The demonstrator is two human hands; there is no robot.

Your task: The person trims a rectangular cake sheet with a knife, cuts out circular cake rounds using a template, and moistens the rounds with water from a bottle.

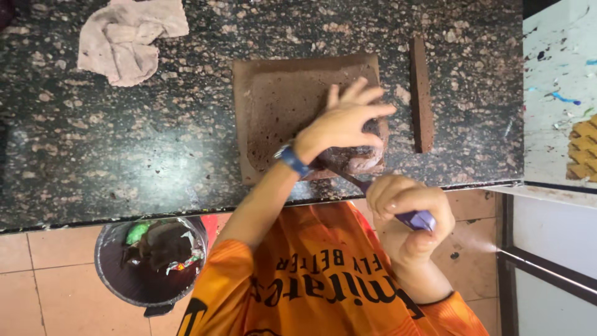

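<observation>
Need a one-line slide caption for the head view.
Left hand steadies a brown clay slab on a granite counter; right hand grips a purple-handled tool.

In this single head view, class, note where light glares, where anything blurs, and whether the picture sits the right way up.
Head view: the picture is upside down, the person's orange shirt at the bottom edge; soft glare whitens the dark speckled counter near its front edge; the left hand on the brown clay slab looks slightly motion-blurred; the right hand, gripping a purple-handled tool, is sharper.
</observation>
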